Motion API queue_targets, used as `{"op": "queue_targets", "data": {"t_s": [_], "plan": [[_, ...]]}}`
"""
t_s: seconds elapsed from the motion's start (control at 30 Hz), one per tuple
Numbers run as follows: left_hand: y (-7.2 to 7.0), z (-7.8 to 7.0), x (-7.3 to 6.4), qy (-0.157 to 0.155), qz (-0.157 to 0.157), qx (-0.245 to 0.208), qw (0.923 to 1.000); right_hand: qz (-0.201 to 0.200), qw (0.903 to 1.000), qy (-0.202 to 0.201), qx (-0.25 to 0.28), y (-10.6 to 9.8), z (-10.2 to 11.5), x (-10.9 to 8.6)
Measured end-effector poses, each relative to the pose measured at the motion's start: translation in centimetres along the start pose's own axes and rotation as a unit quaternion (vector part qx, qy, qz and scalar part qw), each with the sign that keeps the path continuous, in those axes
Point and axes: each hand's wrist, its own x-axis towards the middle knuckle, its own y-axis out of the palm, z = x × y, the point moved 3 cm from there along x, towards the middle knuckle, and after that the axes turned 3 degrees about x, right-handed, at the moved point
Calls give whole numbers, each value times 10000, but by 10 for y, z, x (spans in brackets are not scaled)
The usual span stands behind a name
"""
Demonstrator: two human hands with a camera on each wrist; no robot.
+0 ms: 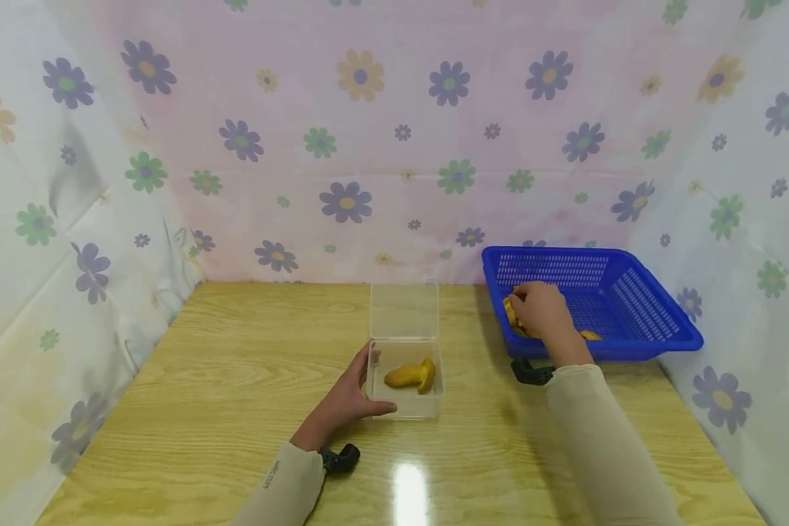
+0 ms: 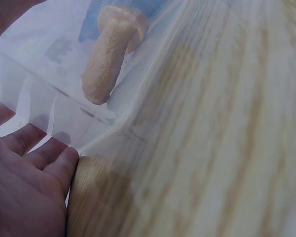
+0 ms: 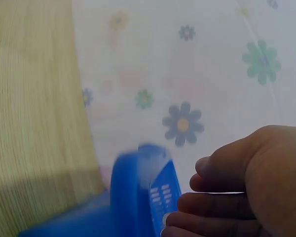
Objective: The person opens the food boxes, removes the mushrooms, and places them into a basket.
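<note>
A clear plastic box (image 1: 404, 408) with its lid (image 1: 404, 313) raised at the back stands on the table. One yellow-brown mushroom (image 1: 410, 375) lies inside, its cap to the right. My left hand (image 1: 348, 394) holds the box at its left side, thumb along the front and fingers against the side wall. In the left wrist view the mushroom (image 2: 106, 64) shows through that wall. Over the left part of a blue basket (image 1: 657, 345), my right hand (image 1: 542, 310) has its fingers bent down beside yellow mushrooms (image 1: 510, 313). I cannot tell whether it holds one.
Another yellow piece (image 1: 590, 335) lies near the basket's front wall. The wooden table (image 1: 250, 351) ends at a flowered cloth (image 1: 394, 146) hanging behind and at both sides. The basket stands at the table's back right, its rim raised above the tabletop.
</note>
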Motion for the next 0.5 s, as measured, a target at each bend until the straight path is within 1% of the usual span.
{"op": "queue_targets", "data": {"t_s": [0.17,0.23,0.33,0.4,0.5], "plan": [[0,1,-1,-29,37,69,10000,-65,9995,-279,-152,4,14,-4],[0,2,-1,-20,37,64,10000,-187,9983,-451,-333,5,20,-6],[0,4,0,-33,45,69,10000,-362,9960,-732,-373,8,30,-8],[0,5,0,-15,50,54,10000,-442,9942,-916,-361,11,38,-10],[0,6,1,9,38,58,10000,-394,9926,-1130,-193,17,49,-15]]}}
